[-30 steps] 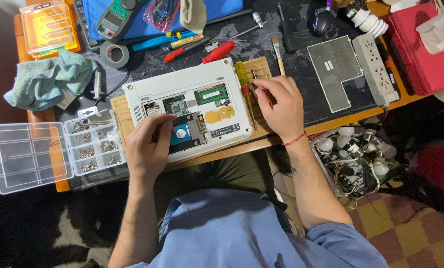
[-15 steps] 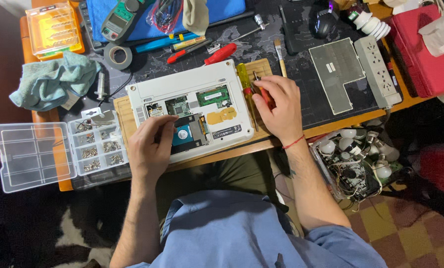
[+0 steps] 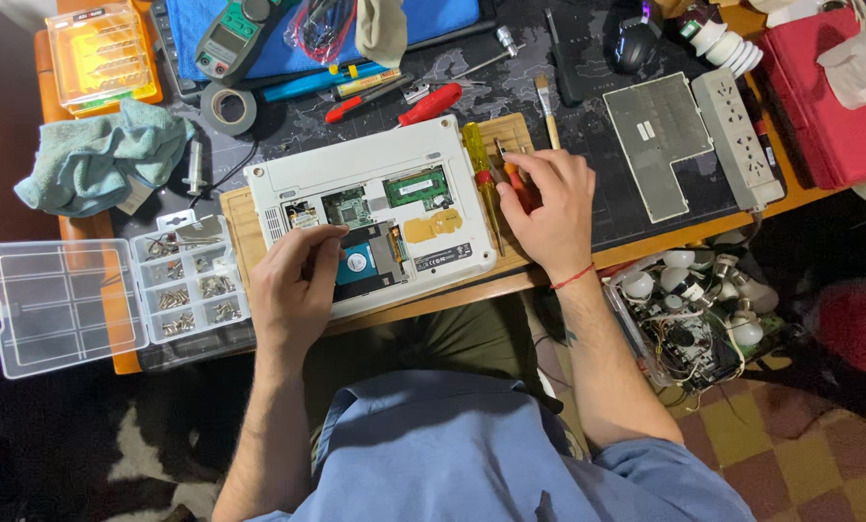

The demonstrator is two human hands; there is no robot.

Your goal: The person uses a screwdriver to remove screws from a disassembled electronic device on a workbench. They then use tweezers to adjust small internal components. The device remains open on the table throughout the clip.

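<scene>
A white laptop (image 3: 355, 164) lies upside down with its bottom cover off, showing circuit boards and a hard drive (image 3: 363, 263). My left hand (image 3: 293, 285) rests on the laptop's near edge, fingertips bunched on the drive's left edge. My right hand (image 3: 546, 208) lies on the wooden board (image 3: 512, 130) just right of the laptop, fingers closed over a small red-handled screwdriver (image 3: 523, 193). A yellow-and-red screwdriver (image 3: 477, 155) lies between the laptop and that hand.
An open clear parts box (image 3: 114, 295) with screws sits at the left. A teal cloth (image 3: 99, 159), a tape roll (image 3: 228, 106), a multimeter (image 3: 230, 39) and hand tools lie behind. The grey laptop cover (image 3: 660, 135) and a power strip (image 3: 737, 135) lie at the right.
My right hand's fingers have shifted slightly over the small tools on the board. My left hand has stayed on the hard drive. The view has moved a little.
</scene>
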